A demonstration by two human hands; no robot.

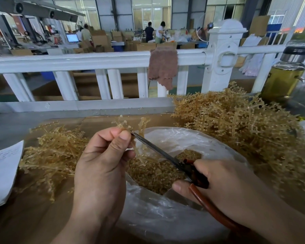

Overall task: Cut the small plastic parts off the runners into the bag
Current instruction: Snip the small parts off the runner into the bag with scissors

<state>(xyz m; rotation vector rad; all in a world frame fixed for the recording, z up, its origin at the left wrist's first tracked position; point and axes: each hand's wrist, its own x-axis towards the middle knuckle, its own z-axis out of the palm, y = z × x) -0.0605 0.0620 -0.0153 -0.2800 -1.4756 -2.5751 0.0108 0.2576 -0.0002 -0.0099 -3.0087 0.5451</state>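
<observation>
Snipping is in hand: my left hand (102, 164) pinches a runner (126, 124) above the near bag (165, 222), and my right hand (218, 178) grips the scissors (157, 149), tips at the runner. Next, I judge, a clean squeeze drops the part in.

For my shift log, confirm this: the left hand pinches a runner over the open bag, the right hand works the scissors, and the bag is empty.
Wrong on one point: the bag is not empty. The head view shows a heap of small tan parts inside it. The rest stands: left hand pinching a runner over it, right hand working the scissors.
</observation>
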